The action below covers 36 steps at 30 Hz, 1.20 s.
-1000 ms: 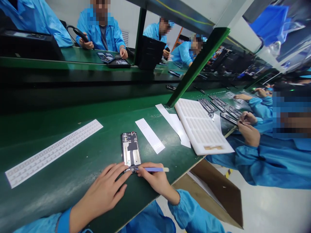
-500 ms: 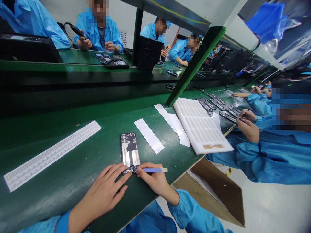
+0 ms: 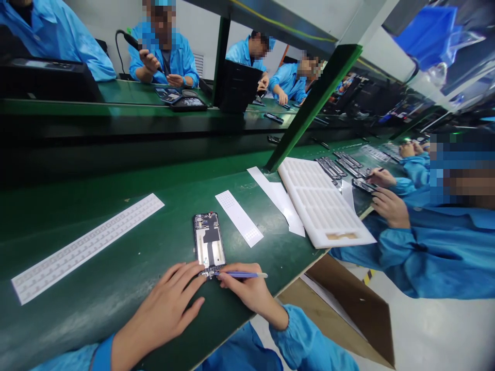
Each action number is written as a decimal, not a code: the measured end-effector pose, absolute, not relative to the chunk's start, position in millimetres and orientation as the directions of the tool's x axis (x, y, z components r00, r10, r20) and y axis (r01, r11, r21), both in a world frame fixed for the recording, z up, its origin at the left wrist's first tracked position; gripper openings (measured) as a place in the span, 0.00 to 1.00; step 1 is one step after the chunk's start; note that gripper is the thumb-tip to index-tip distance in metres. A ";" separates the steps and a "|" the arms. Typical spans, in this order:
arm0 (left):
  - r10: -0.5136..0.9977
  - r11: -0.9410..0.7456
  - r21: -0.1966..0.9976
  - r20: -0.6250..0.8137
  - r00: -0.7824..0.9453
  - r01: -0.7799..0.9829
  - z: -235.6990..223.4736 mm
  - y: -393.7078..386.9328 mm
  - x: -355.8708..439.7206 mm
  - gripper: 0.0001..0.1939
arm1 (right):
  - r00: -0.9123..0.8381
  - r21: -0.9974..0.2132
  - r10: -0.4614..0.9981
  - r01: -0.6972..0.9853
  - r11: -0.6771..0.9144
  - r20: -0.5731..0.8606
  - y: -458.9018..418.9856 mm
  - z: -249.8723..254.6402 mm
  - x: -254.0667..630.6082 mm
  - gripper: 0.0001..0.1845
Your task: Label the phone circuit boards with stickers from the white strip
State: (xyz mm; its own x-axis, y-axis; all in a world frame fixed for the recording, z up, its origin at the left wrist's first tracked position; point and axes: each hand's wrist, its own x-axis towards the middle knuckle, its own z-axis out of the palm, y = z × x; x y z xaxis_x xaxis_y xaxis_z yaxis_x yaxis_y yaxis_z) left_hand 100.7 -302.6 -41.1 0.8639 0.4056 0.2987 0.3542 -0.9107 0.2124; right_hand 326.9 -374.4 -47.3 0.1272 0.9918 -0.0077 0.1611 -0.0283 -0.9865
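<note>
An opened phone [image 3: 209, 239] lies on the green bench with its back off, its circuit board and pale metal battery bay showing. My left hand [image 3: 172, 291] rests flat with fingers stretched, the fingertips touching the phone's lower left corner. In my right hand [image 3: 247, 288] a slim purple pair of tweezers [image 3: 245, 274] is pinched between thumb and fingers. Its tip points left at the small board along the phone's bottom end; the fingers hide the tip itself. Just right of the phone lies a white sticker sheet [image 3: 238, 219].
A long label sheet [image 3: 88, 247] lies left. White strips [image 3: 276, 201] and a white foam tray [image 3: 323, 203] lie right, below a green post [image 3: 315, 105]. Several phone frames [image 3: 348, 162] lie beyond, by a co-worker's hands [image 3: 390, 206]. A cardboard box [image 3: 348, 304] stands below the bench edge.
The view has shifted slightly. My right hand has turned the tweezers a little, staying at the phone's bottom end. My left hand keeps its place. The co-worker at right now holds a phone frame lower.
</note>
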 end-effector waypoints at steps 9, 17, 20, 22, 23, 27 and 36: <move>0.407 -0.911 0.200 0.303 0.862 0.361 -42.7 -302.7 101.4 0.23 | 0.086 -0.955 0.994 0.294 0.036 0.064 -371.9 -39.9 325.8 0.09; 0.412 -0.910 0.174 0.298 0.861 0.376 -44.4 -301.9 101.3 0.25 | 0.097 -0.965 0.994 0.259 0.026 0.052 -370.5 -37.9 324.8 0.08; 0.416 -0.909 0.153 0.288 0.862 0.388 -43.7 -301.8 101.1 0.26 | 0.130 -0.982 0.991 0.191 -0.008 0.018 -370.1 -39.7 324.2 0.10; 0.417 -0.909 0.150 0.278 0.865 0.390 -42.7 -301.6 101.1 0.26 | 0.138 -0.985 0.990 0.172 -0.007 0.017 -369.2 -40.0 324.0 0.11; 0.418 -0.908 0.151 0.273 0.866 0.391 -42.2 -301.5 101.1 0.26 | 0.136 -0.984 0.990 0.179 0.003 0.028 -368.6 -39.7 324.0 0.11; 0.424 -0.905 0.161 0.266 0.866 0.394 -41.7 -302.1 101.4 0.24 | 0.128 -0.974 0.989 0.224 0.045 0.076 -367.7 -37.6 324.1 0.10; 0.439 -0.898 0.144 0.269 0.857 0.415 -42.6 -300.4 98.4 0.27 | 0.212 -1.000 0.977 -0.006 -0.015 -0.016 -365.8 -50.5 322.0 0.11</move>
State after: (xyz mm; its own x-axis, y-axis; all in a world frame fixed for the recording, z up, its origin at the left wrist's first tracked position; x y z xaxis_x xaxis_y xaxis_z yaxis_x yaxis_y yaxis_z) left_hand 98.4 -300.4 -42.6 0.8572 0.4392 0.2687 0.4150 -0.8983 0.1443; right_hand 322.0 -365.8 -50.5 0.2124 0.9770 -0.0162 -0.0062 -0.0152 -0.9999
